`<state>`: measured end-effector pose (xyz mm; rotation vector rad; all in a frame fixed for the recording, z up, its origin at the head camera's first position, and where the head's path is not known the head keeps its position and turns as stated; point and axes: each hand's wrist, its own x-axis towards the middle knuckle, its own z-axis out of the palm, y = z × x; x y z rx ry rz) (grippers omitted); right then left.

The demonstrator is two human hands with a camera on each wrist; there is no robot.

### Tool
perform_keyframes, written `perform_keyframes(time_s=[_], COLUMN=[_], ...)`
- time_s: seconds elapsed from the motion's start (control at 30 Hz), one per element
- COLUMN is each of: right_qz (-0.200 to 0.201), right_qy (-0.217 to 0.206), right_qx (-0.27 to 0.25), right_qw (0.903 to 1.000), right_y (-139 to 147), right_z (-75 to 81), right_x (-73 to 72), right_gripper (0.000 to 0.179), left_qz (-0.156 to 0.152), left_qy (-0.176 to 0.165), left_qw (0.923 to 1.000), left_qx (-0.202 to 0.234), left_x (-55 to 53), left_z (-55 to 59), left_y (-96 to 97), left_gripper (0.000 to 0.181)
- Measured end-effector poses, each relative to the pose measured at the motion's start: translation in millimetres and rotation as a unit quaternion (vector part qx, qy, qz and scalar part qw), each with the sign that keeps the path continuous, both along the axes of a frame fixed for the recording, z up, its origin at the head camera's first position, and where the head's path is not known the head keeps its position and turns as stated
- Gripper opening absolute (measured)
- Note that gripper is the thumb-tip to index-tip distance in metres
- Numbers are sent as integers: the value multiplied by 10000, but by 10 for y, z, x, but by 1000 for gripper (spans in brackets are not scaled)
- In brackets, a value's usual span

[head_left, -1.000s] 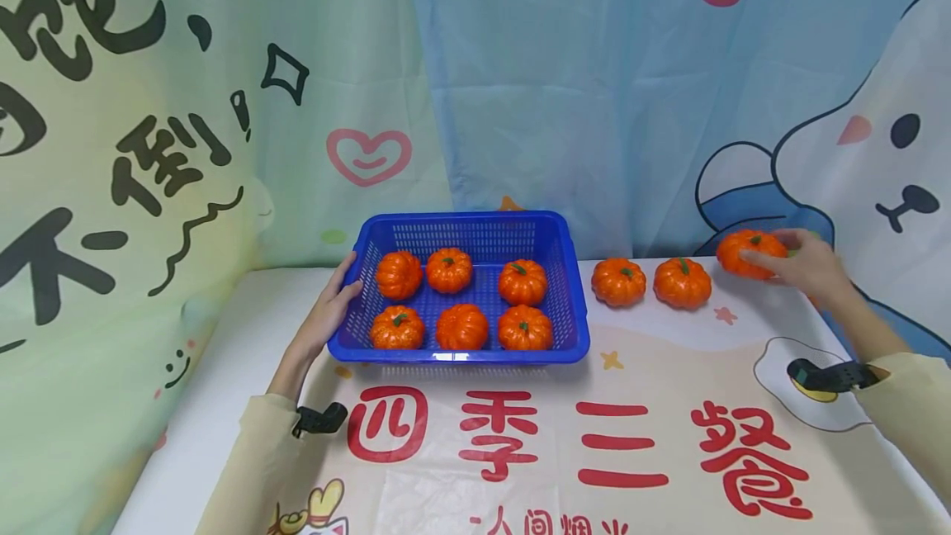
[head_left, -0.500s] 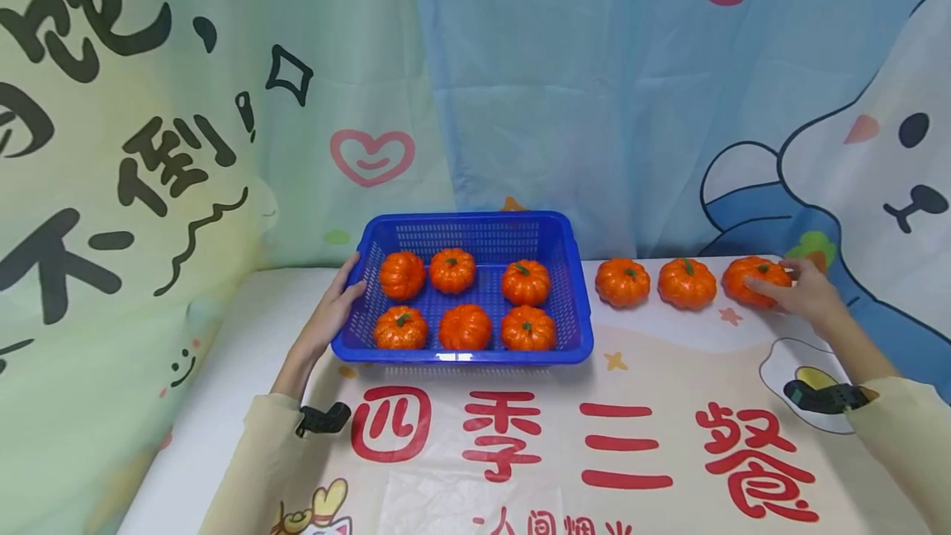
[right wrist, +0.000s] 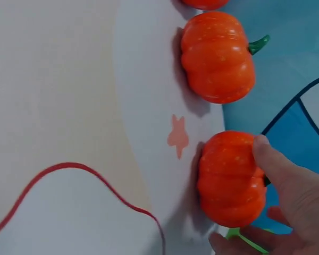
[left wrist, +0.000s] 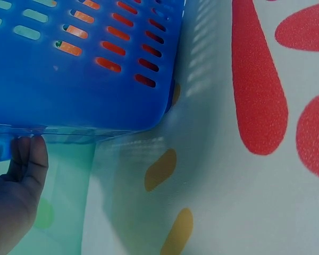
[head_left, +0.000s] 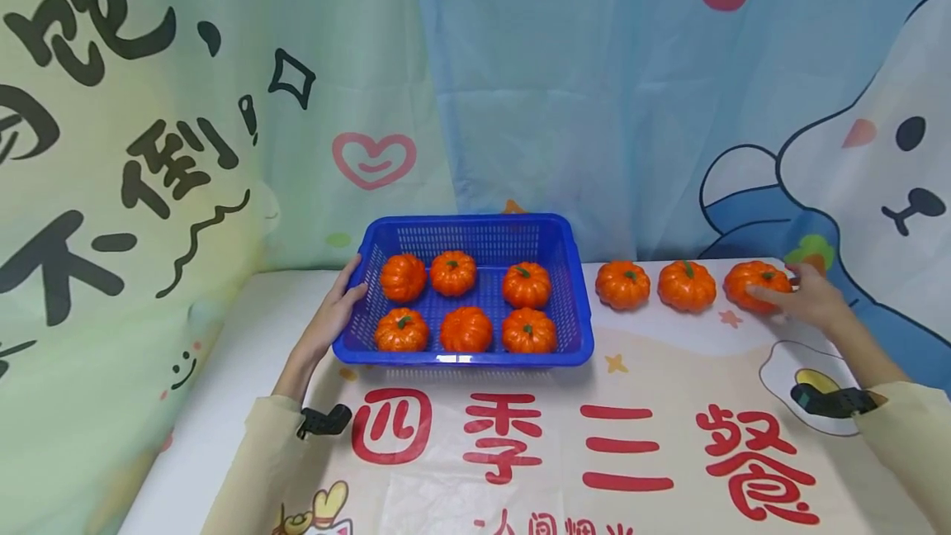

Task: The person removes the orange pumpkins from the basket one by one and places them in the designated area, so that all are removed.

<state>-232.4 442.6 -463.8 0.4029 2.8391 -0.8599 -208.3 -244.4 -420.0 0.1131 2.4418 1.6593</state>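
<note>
A blue plastic basket (head_left: 464,358) stands on the table with several orange pumpkins (head_left: 466,329) inside. My left hand (head_left: 328,314) is at its left side, straight fingers touching the rim; in the left wrist view, fingertips (left wrist: 38,146) meet the basket's edge. To the right of the basket, three more pumpkins sit in a row along the table's back edge. My right hand (head_left: 811,300) is at the rightmost pumpkin (head_left: 749,286), which rests on the table. The right wrist view shows the thumb on this pumpkin (right wrist: 231,183) and the other fingers slightly apart from its side.
The middle pumpkin (head_left: 687,286) and the left pumpkin (head_left: 622,285) of the row stand between basket and right hand. A printed cloth (head_left: 550,444) covers the table. Behind it hangs a patterned curtain (head_left: 520,139).
My right hand lowered the rightmost pumpkin onto the table at the row's end, then its fingers loosened slightly. My left hand stays at the basket.
</note>
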Motion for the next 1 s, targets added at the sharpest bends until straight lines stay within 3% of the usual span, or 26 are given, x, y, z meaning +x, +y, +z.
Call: perform_keyframes(time_s=[0.17,0.3,0.5,0.7,0.83,1.0], right_qz=[-24,408,1387,2036,2208,2400], right_qy=[1081,1590,1549,1542,1336,1163], right_qx=[699,724,78,-227,-404,-629], right_qw=[9917,9838,9781,9666,9653,9617], right_y=[-120,-386,-877,-1281,-1498,-1676], right_z=[183,447,787,889,951,1008], right_x=[17,91,343,678,844,935], right_gripper=[94,78,69,59,58,55], left_qz=[24,45,67,97,66,-10], left_qy=[-12,-4,207,86,-32,-50], left_qw=[10000,10000,9998,9999,10000,10000], left_qx=[-13,-35,-43,-89,-31,63], left_x=[-53,-123,-190,-128,-74,-17], left_z=[-38,-148,-257,-274,-205,-40], left_y=[-27,-80,-116,-131,-108,-22], left_gripper=[61,61,61,60,61,61])
